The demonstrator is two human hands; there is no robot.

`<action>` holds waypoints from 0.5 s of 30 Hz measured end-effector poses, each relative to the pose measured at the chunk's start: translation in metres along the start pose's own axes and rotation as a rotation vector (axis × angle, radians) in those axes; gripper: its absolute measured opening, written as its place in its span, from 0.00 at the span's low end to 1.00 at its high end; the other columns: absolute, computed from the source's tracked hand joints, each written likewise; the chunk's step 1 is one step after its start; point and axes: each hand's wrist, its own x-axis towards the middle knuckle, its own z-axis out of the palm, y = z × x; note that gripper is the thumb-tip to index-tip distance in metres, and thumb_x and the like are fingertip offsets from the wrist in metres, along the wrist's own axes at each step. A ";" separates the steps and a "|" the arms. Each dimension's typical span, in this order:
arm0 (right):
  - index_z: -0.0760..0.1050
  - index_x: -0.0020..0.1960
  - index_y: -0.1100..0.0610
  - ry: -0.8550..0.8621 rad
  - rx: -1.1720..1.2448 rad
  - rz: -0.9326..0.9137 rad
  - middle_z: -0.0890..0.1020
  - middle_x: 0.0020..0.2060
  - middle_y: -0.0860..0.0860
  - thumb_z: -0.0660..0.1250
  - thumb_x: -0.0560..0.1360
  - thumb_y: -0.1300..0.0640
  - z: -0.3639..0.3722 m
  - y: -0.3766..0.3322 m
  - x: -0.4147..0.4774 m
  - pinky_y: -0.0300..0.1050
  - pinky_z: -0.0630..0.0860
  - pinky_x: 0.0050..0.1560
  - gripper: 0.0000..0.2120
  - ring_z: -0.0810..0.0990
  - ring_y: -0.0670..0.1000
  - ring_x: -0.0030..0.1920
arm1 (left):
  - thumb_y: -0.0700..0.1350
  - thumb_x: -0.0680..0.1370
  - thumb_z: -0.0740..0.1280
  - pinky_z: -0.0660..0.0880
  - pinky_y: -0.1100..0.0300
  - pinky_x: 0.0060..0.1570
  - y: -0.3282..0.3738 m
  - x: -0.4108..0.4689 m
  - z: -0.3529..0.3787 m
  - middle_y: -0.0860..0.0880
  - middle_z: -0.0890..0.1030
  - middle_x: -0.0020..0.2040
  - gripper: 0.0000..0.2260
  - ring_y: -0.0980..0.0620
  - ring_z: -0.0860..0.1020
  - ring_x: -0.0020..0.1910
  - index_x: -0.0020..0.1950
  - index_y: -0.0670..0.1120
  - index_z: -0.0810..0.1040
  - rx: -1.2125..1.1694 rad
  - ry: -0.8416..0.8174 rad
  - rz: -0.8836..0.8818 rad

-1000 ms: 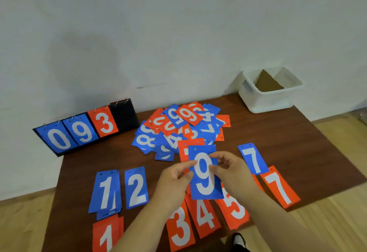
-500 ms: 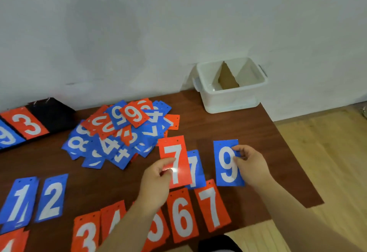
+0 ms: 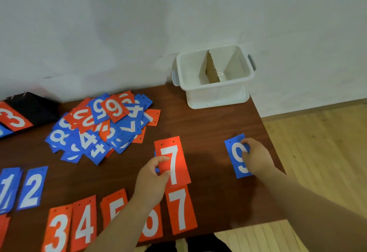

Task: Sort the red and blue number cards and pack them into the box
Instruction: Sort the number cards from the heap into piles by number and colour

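My left hand (image 3: 153,176) pinches a red 7 card (image 3: 174,158) by its left edge, over a blue card whose edge just shows beneath it. My right hand (image 3: 256,158) holds a blue 9 card (image 3: 235,156) flat on the table near the right edge. A mixed pile of red and blue cards (image 3: 101,126) lies at the back left. Sorted red cards 3 (image 3: 57,232), 4 (image 3: 84,226), 5 (image 3: 115,206), 6 (image 3: 151,224) and 7 (image 3: 180,210) line the front edge. Blue 1 (image 3: 8,190) and 2 (image 3: 32,188) sit at the left. The white box (image 3: 214,84) with a cardboard divider stands at the back right.
A black scoreboard stand (image 3: 31,108) with a red 3 leans against the wall at the far left. The brown table (image 3: 208,132) ends just right of my right hand, with wooden floor (image 3: 317,152) beyond. Bare tabletop lies between the two hands.
The blue 9 has gone from both hands to my right hand alone and moved right onto the table. My left hand has picked up the red 7. The view has swung right.
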 end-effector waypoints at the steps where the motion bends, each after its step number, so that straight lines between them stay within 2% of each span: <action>1: 0.73 0.69 0.52 -0.003 -0.053 0.000 0.76 0.62 0.51 0.66 0.79 0.58 0.002 0.003 0.002 0.43 0.77 0.43 0.18 0.77 0.50 0.47 | 0.37 0.78 0.71 0.71 0.78 0.37 0.002 0.000 0.003 0.54 0.78 0.65 0.19 0.59 0.78 0.53 0.60 0.61 0.78 -0.004 0.000 -0.005; 4: 0.73 0.70 0.51 0.067 -0.242 0.026 0.70 0.67 0.53 0.70 0.78 0.50 0.006 0.008 -0.001 0.51 0.77 0.58 0.22 0.72 0.55 0.61 | 0.38 0.78 0.71 0.73 0.76 0.35 0.005 -0.001 0.008 0.52 0.78 0.65 0.19 0.56 0.80 0.53 0.59 0.62 0.77 -0.010 -0.011 -0.024; 6: 0.73 0.70 0.49 0.104 -0.222 0.001 0.70 0.68 0.52 0.72 0.77 0.48 0.006 -0.002 -0.010 0.51 0.76 0.59 0.23 0.71 0.55 0.64 | 0.39 0.79 0.71 0.75 0.73 0.36 0.007 -0.001 0.009 0.53 0.77 0.65 0.20 0.55 0.80 0.55 0.59 0.64 0.76 -0.002 -0.018 -0.034; 7: 0.74 0.68 0.48 0.079 -0.119 -0.025 0.71 0.66 0.51 0.72 0.76 0.48 0.007 -0.011 -0.018 0.49 0.76 0.58 0.21 0.73 0.52 0.62 | 0.40 0.79 0.71 0.76 0.71 0.37 0.007 -0.001 0.008 0.54 0.77 0.66 0.20 0.54 0.80 0.56 0.59 0.65 0.75 0.001 -0.024 -0.038; 10: 0.78 0.59 0.44 -0.147 0.263 -0.107 0.79 0.55 0.44 0.73 0.76 0.50 0.013 -0.055 -0.052 0.37 0.75 0.48 0.12 0.79 0.42 0.49 | 0.41 0.80 0.71 0.77 0.68 0.39 0.010 -0.004 0.008 0.56 0.74 0.64 0.19 0.56 0.78 0.55 0.60 0.65 0.75 0.010 -0.055 -0.058; 12: 0.78 0.59 0.42 -0.325 0.329 -0.182 0.78 0.54 0.39 0.72 0.78 0.51 0.024 -0.081 -0.073 0.31 0.75 0.47 0.11 0.79 0.40 0.50 | 0.41 0.80 0.70 0.77 0.70 0.37 0.008 -0.007 0.007 0.57 0.75 0.62 0.18 0.58 0.78 0.53 0.60 0.64 0.75 -0.001 -0.093 -0.060; 15: 0.79 0.58 0.44 -0.425 0.419 -0.221 0.81 0.54 0.40 0.70 0.79 0.55 0.044 -0.103 -0.088 0.37 0.80 0.54 0.10 0.81 0.42 0.53 | 0.41 0.80 0.70 0.80 0.67 0.40 0.003 -0.013 0.003 0.57 0.77 0.60 0.17 0.58 0.80 0.53 0.59 0.64 0.75 -0.043 -0.143 -0.062</action>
